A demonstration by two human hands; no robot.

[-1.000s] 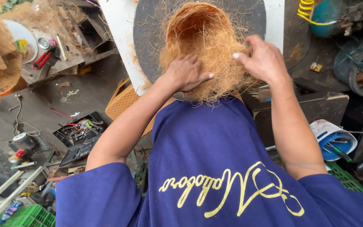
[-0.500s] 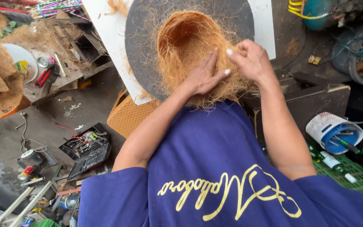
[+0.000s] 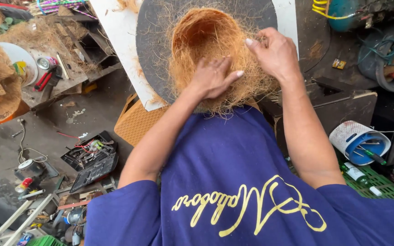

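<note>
Left hand (image 3: 213, 78) lies flat, fingers pressed together on the coir fibre bowl (image 3: 210, 50). Right hand (image 3: 274, 52) pinches loose rim strands beyond its fingertips. Best kept: steady pressure, short tugs against the dark round disc (image 3: 160, 32).

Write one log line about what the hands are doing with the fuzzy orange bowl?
left hand: flat on coir bowl near rim | right hand: pinching fibres at right rim | bowl: on dark round disc
</note>
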